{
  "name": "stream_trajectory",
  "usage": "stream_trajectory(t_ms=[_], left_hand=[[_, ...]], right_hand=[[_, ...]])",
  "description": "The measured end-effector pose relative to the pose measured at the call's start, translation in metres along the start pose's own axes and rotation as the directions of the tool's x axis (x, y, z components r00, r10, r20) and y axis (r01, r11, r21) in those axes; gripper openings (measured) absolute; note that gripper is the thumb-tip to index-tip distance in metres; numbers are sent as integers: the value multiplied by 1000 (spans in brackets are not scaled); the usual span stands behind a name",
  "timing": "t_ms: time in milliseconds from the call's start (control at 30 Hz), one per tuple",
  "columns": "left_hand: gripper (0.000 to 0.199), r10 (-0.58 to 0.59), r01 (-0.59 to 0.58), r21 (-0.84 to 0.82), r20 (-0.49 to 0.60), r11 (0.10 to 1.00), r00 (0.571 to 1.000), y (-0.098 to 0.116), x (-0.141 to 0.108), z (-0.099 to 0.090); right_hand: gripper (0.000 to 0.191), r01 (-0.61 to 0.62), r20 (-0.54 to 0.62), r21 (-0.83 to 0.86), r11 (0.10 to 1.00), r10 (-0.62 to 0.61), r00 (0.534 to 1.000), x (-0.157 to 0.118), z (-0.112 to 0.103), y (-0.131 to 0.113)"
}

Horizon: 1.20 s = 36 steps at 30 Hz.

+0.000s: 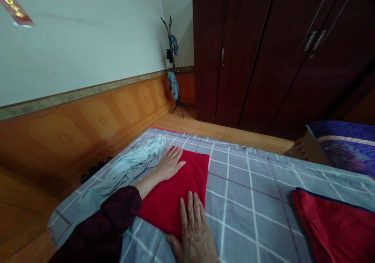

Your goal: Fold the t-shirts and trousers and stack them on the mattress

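Note:
A red cloth (190, 169), folded into a flat, roughly rectangular shape, lies on a grey bedspread (237, 192) with white checks. My left hand (170, 164) rests palm down on its far left part, the fingers stretched out and the thumb apart. Nearer to me, my right hand (193, 228) lies flat on the near right edge of the cloth, with its fingers extended and partly over the bedspread. Beside my left forearm is a crumpled pale blue-grey cloth (129, 165). A second folded red cloth with a dark edge (336, 224) lies at the right.
Beyond the bed stand a dark red wardrobe (249, 52) and a black coat rack (173, 64) with garments. A purple patterned cover (348, 142) sits at the right beside a cardboard piece (313, 148). A wall with orange panelling (102, 118) runs along the left.

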<state>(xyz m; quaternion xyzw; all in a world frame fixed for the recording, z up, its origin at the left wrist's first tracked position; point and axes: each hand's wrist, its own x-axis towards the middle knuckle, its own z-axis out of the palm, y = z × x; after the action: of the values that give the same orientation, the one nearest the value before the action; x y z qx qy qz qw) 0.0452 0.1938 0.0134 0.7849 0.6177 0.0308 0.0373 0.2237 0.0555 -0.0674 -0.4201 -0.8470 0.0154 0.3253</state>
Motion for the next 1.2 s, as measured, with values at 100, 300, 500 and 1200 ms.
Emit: stream_trajectory(t_ms=[100, 300, 500, 1200], left_hand=[[64, 235, -234, -40, 21, 971, 972, 28, -7, -1], [63, 134, -132, -74, 34, 988, 990, 18, -3, 17], [61, -100, 101, -64, 11, 993, 995, -35, 4, 18], [64, 330, -326, -75, 47, 942, 943, 51, -8, 10]], right_hand=[[88, 7, 9, -18, 1000, -6, 1000, 1, 1, 1], [83, 6, 22, -66, 998, -4, 1000, 3, -1, 0], [85, -5, 47, -55, 998, 8, 999, 4, -5, 0], [83, 24, 102, -68, 997, -17, 995, 4, -9, 1]])
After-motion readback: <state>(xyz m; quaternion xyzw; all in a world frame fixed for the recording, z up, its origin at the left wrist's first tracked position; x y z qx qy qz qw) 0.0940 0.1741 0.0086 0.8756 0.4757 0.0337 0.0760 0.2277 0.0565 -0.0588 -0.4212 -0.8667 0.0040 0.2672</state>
